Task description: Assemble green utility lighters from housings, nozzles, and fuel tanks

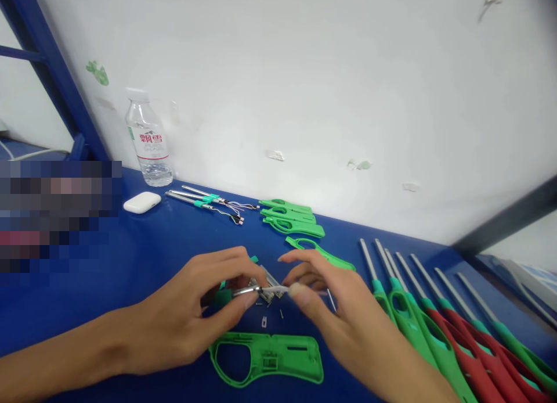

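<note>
My left hand [200, 304] is closed in a pinch on a metal lighter tube [246, 291] with a dark green collar. Pale wires [275, 288] run from the tube's end to my right hand [335, 304], whose thumb and index finger close on them. Just below, a green lighter handle half [300, 359] lies with its hollow inside facing up. Small metal parts and screws [281, 314] lie behind and under the fingers, partly hidden. A tiny white clip [264, 321] rests between the hands and the handle half.
Several green handle halves [291, 223] and wired metal tubes [195, 198] lie near the wall. A water bottle [150, 147] stands behind a white case [142, 202]. Assembled green and red lighters [470, 345] line the right side. The blue table [143, 258] meets a white wall.
</note>
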The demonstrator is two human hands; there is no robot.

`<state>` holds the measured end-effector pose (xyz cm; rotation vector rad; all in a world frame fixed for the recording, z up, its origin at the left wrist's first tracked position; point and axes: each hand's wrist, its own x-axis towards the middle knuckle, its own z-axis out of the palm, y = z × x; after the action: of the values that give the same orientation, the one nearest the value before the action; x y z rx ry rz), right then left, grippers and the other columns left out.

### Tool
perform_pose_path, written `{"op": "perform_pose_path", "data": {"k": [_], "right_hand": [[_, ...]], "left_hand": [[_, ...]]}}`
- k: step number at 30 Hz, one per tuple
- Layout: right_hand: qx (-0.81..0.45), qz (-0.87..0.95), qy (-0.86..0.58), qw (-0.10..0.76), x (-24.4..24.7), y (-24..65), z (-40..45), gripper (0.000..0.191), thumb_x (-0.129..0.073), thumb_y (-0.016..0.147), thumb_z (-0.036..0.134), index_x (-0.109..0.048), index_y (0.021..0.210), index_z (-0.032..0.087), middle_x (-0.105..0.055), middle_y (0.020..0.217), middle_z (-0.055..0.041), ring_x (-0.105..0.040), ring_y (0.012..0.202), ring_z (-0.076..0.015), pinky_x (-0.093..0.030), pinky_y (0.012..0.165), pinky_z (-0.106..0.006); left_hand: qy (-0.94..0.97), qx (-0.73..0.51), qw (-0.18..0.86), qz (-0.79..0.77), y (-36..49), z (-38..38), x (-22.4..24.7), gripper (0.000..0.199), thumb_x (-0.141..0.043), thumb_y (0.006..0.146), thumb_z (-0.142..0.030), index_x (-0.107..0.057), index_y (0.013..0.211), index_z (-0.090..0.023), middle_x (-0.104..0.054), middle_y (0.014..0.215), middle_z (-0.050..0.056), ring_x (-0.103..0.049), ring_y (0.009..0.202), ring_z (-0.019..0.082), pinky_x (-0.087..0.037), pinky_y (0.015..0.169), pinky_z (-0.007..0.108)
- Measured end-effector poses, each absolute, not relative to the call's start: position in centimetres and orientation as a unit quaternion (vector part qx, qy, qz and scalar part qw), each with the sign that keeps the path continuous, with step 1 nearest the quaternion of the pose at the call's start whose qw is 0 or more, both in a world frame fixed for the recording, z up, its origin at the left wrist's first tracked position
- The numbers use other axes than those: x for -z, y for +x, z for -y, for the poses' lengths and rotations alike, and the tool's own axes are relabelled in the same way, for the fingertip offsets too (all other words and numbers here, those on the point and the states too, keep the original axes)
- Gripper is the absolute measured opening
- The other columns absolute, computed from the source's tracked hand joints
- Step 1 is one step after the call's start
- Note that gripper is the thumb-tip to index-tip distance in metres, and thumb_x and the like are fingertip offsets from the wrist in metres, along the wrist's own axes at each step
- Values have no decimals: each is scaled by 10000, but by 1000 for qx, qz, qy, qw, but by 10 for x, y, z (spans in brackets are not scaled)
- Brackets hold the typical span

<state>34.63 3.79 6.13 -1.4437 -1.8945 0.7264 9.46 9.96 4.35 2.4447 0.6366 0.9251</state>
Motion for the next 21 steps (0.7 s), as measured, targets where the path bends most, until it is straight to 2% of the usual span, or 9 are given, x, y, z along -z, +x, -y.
{"op": "perform_pose_path", "data": {"k": [2, 5, 11, 13, 14, 15, 16, 18, 21], "right_hand": [[-220, 723, -584, 296, -62, 351, -39, 400, -398, 1151, 563, -691, 1108, 294, -767, 913, 0, -713, 822, -204, -504, 751, -357], [-179, 724, -606, 276, -61, 357, -41, 666, -232, 1170, 635, -639, 792, 268, -709, 722, -10, -675, 680, -202, -444, 669, -363], [-196, 748, -592, 225, -61, 355, -37, 708, -237, 1179, 630, -719, 808, 267, -730, 727, -15, -715, 702, -214, -475, 664, -359], [-223, 767, -575, 179, -61, 354, -33, 603, -372, 1152, 671, -746, 874, 288, -773, 861, 0, -753, 852, -233, -509, 758, -368], [-236, 775, -566, 154, -60, 353, -30, 488, -516, 1100, 701, -766, 944, 312, -793, 973, 16, -763, 958, -247, -522, 819, -374], [-244, 785, -555, 131, -59, 352, -28, 389, -680, 1011, 717, -777, 1032, 340, -797, 1093, 32, -760, 1063, -265, -530, 879, -383], [-245, 795, -544, 110, -57, 351, -26, 402, -822, 904, 703, -774, 1117, 366, -787, 1191, 44, -751, 1141, -280, -532, 927, -391], [-232, 815, -525, 78, -53, 350, -24, 547, -973, 778, 606, -747, 1220, 377, -770, 1273, 49, -749, 1183, -288, -534, 964, -398], [-207, 841, -497, 57, -49, 349, -25, 465, -980, 827, 462, -733, 1205, 351, -771, 1222, 53, -774, 1102, -259, -524, 919, -387]], "left_hand": [[865, -346, 256, -260, 95, -103, -45, 161, -574, 1080, -247, -728, 1105, -287, -693, 878, -45, -630, 674, 93, -494, 575, 173], [831, -361, 296, -303, 95, -107, -40, 163, -572, 1107, -335, -727, 1087, -287, -681, 870, -39, -635, 725, 112, -492, 576, 178], [785, -403, 322, -344, 96, -113, -33, 222, -594, 1120, -447, -713, 1115, -259, -669, 863, -29, -621, 747, 124, -513, 602, 194], [772, -425, 323, -346, 96, -115, -34, 208, -623, 1110, -445, -708, 1117, -255, -670, 836, -38, -620, 725, 117, -507, 592, 184], [767, -434, 322, -345, 95, -116, -36, 198, -635, 1106, -440, -707, 1122, -256, -678, 836, -40, -624, 725, 113, -508, 594, 177], [763, -441, 322, -345, 95, -116, -37, 188, -643, 1102, -433, -707, 1131, -259, -687, 844, -41, -629, 731, 110, -511, 600, 168], [762, -444, 322, -345, 95, -116, -38, 182, -646, 1100, -428, -709, 1136, -261, -690, 846, -42, -630, 734, 108, -513, 603, 161], [761, -445, 323, -344, 95, -116, -39, 178, -647, 1098, -425, -710, 1128, -261, -682, 828, -46, -621, 721, 104, -511, 600, 152], [764, -437, 327, -345, 94, -114, -37, 193, -640, 1103, -439, -711, 1127, -261, -665, 813, -44, -611, 705, 108, -503, 583, 161]]}}
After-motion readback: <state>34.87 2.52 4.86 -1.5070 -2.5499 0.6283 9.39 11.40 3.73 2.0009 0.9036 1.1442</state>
